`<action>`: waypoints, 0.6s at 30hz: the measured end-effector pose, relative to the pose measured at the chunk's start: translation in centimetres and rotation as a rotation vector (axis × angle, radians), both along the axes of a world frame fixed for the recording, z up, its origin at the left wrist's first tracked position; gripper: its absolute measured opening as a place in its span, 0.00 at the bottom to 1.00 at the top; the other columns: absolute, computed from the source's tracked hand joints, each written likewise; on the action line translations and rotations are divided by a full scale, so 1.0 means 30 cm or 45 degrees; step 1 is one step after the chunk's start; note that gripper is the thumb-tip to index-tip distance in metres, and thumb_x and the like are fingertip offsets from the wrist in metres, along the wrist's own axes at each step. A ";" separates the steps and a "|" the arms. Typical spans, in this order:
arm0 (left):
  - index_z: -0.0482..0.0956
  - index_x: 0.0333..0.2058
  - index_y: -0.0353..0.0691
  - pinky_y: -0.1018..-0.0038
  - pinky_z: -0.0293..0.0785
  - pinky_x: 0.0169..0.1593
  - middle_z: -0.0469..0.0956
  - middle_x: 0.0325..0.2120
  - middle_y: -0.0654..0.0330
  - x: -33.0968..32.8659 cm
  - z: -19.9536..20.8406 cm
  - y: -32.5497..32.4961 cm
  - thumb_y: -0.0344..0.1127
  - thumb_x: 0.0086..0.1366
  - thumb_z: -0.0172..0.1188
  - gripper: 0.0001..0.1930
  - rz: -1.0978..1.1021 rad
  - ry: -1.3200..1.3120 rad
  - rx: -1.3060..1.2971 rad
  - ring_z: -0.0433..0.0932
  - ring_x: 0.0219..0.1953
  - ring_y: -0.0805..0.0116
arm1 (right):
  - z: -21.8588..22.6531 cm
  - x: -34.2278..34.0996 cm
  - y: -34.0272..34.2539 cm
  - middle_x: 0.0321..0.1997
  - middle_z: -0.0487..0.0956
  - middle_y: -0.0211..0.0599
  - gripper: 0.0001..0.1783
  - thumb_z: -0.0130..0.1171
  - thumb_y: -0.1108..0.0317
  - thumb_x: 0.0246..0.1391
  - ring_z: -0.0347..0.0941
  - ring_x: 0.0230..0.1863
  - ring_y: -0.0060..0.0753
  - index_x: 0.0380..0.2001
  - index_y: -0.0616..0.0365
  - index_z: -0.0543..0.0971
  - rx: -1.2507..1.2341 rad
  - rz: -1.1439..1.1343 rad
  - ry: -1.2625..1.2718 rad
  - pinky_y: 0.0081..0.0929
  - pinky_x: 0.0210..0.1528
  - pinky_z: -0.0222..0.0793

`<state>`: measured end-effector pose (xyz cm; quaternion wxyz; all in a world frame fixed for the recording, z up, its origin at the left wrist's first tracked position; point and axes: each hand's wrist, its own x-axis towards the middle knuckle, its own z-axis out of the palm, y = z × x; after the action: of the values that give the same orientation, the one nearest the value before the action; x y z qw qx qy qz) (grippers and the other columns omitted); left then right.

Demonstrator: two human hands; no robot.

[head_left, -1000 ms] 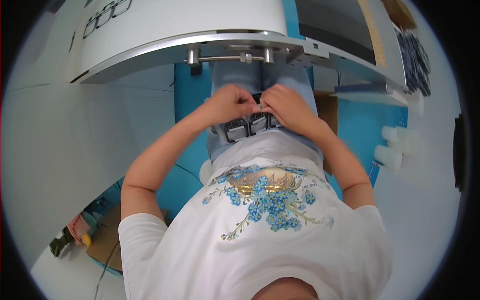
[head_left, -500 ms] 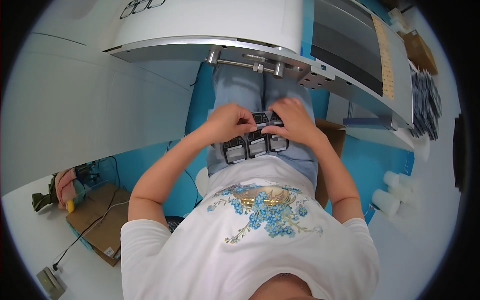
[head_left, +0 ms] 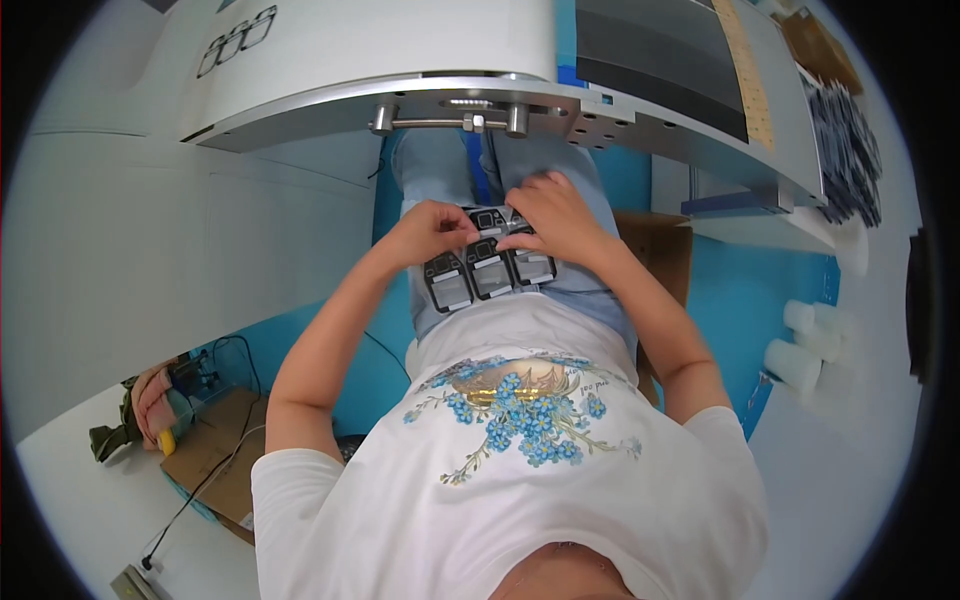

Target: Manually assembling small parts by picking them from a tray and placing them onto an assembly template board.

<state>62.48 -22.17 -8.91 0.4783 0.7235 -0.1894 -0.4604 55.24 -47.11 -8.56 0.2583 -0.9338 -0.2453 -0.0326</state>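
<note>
A sheet of black-framed parts [head_left: 489, 275] with clear windows and small grey strips lies across my lap, close to the hem of my shirt. My left hand [head_left: 425, 235] is closed at the sheet's left side, thumb and fingertips pinched together over its upper middle. On the upper right part of the sheet, my right hand [head_left: 555, 222] curls around the edge, its thumb lying over the front and pointing left. The fingers hide part of the upper row, and whatever small piece the left fingertips may pinch cannot be made out.
Just beyond my knees stands a machine with a white belt [head_left: 400, 40], a metal side rail [head_left: 340, 105] and a dark plate [head_left: 650, 65]. Black frame outlines [head_left: 237, 42] lie on the belt. Dark sheets are stacked [head_left: 845, 150] at right. Cardboard boxes [head_left: 655, 260] flank me.
The view has shifted, so the machine, sheet and hands appear further left and slightly higher. Both hands keep nearly the same hold on the sheet.
</note>
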 end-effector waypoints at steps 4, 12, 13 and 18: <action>0.81 0.34 0.33 0.80 0.75 0.36 0.80 0.27 0.67 -0.010 0.048 -0.006 0.25 0.60 0.67 0.05 -0.017 0.000 -0.014 0.75 0.30 0.81 | -0.001 0.003 -0.015 0.36 0.76 0.41 0.31 0.67 0.40 0.42 0.70 0.46 0.46 0.37 0.56 0.77 0.038 0.016 -0.013 0.40 0.55 0.59; 0.80 0.34 0.33 0.80 0.74 0.38 0.79 0.27 0.66 -0.067 0.048 0.002 0.23 0.59 0.67 0.06 -0.047 -0.153 0.061 0.75 0.31 0.81 | 0.025 -0.044 -0.016 0.41 0.77 0.41 0.31 0.67 0.41 0.43 0.69 0.50 0.45 0.39 0.57 0.78 0.026 0.013 0.047 0.41 0.56 0.59; 0.79 0.34 0.33 0.80 0.74 0.37 0.79 0.26 0.65 -0.071 0.044 0.003 0.23 0.59 0.67 0.06 -0.072 -0.219 0.072 0.75 0.30 0.80 | 0.021 -0.044 -0.013 0.41 0.77 0.41 0.31 0.67 0.41 0.43 0.69 0.50 0.45 0.39 0.57 0.78 0.026 0.011 0.040 0.41 0.56 0.59; 0.79 0.35 0.34 0.80 0.73 0.36 0.78 0.26 0.66 -0.073 0.037 0.015 0.24 0.59 0.66 0.06 -0.089 -0.231 0.082 0.74 0.30 0.81 | 0.005 -0.045 -0.003 0.42 0.77 0.42 0.30 0.66 0.42 0.45 0.69 0.51 0.46 0.41 0.58 0.78 0.023 0.015 -0.048 0.40 0.59 0.59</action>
<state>60.30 -21.71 -7.80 0.4192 0.7702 -0.2423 -0.4152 53.89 -47.20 -8.39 0.2621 -0.9293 -0.2552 -0.0510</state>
